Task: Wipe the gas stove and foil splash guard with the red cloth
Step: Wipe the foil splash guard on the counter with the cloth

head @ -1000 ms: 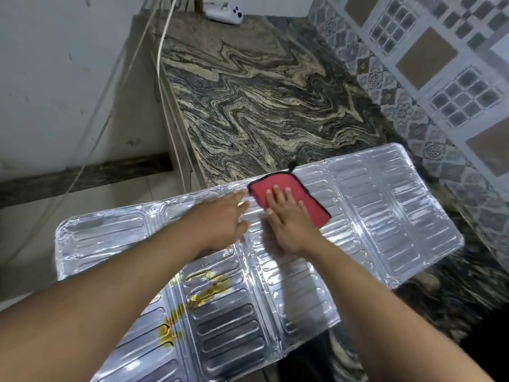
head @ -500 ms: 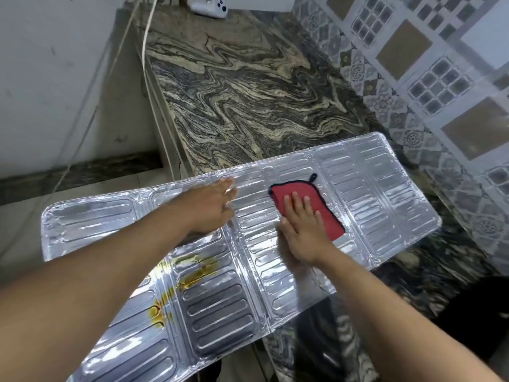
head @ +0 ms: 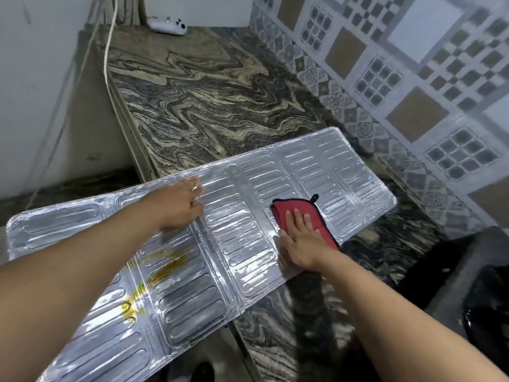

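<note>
The foil splash guard lies flat across the marbled desk, but only its right end rests on stone; its left and near portions hang out past the desk edge, so the likeliest trouble from here is the thin sheet buckling, creasing at a fold or sliding off if the wiping stroke pushes harder than the steadying hand can resist. A second risk, as I judge it, is that the yellow-brown grease streaks on the near-left panels get missed or merely smeared, since the red cloth is working well apart from them, on a panel toward the right end. The right hand lies flat on that cloth, its fingers straight and only slightly spread, pressing the fabric down onto the foil rather than gripping it; a loose press like that could let the cloth slip out from under the palm. The left hand rests on the guard near its far edge, about mid-length, fingers extended and close together, touching the foil and holding nothing. The image there is blurred, so how firmly it bears down cannot be told. No gas stove is plainly visible; a dark object at the lower right is too unclear to name.
</note>
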